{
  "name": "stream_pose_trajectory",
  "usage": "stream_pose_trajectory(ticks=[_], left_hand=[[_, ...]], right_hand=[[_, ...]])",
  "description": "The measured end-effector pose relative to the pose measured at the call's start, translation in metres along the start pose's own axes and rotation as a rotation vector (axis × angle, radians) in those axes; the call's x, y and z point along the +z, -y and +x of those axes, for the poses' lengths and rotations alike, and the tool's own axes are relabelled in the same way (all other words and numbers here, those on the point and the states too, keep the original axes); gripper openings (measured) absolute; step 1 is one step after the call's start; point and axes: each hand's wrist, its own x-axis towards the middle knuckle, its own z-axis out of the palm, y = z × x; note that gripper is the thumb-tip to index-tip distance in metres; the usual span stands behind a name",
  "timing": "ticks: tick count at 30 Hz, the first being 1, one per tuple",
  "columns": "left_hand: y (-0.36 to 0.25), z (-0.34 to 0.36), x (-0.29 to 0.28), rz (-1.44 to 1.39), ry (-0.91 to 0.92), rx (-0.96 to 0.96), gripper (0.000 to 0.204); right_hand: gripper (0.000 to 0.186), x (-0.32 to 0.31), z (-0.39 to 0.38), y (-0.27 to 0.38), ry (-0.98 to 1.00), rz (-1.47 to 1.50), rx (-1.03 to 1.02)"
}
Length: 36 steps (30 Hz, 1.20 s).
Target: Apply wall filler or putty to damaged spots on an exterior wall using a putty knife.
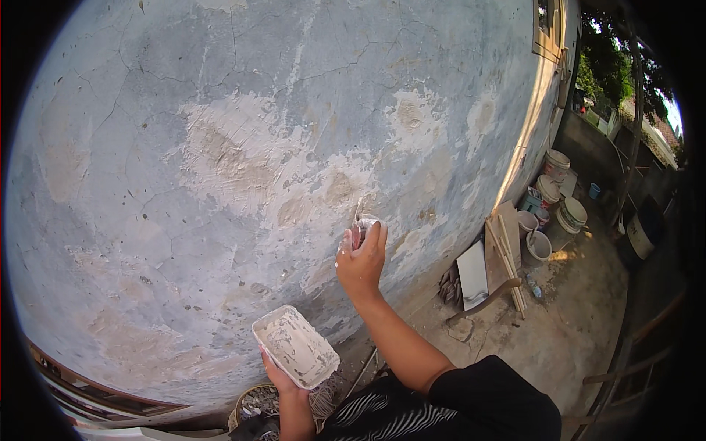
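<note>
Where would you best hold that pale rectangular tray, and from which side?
I'd grip the tray by its outer side, from below left, where the left hand holds it: it's shallow and open-topped, with pale paste smeared inside, so the outside is likely cleaner to hold.

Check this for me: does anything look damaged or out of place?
Yes, the wall looks damaged. Thin cracks run through its upper part, and rough, pale patches above the right hand break up the blue-grey surface, leaving it uneven.
</note>
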Motion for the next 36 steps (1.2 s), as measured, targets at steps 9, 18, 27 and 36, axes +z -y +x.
stream_pose_trajectory(ticks=[9, 18, 27, 36], left_hand=[[-0.004, 0.005, 0.002, 0.006, 0.005, -0.059, 0.060], [-0.013, -0.008, -0.015, -0.014, -0.051, -0.038, 0.060], [-0.005, 0.000, -0.019, 0.056, -0.018, -0.067, 0.060], [0.000, -0.013, -0.004, 0.014, -0.004, -0.069, 0.060]], right_hand=[[0.027, -0.031, -0.045, -0.033, 0.283, -0.014, -0.147], [0.022, -0.049, 0.017, -0.053, 0.075, -0.108, -0.078], [0.017, -0.044, -0.030, -0.047, 0.333, -0.040, -0.331], [0.019, -0.072, 0.012, -0.059, 0.150, -0.068, -0.170]])
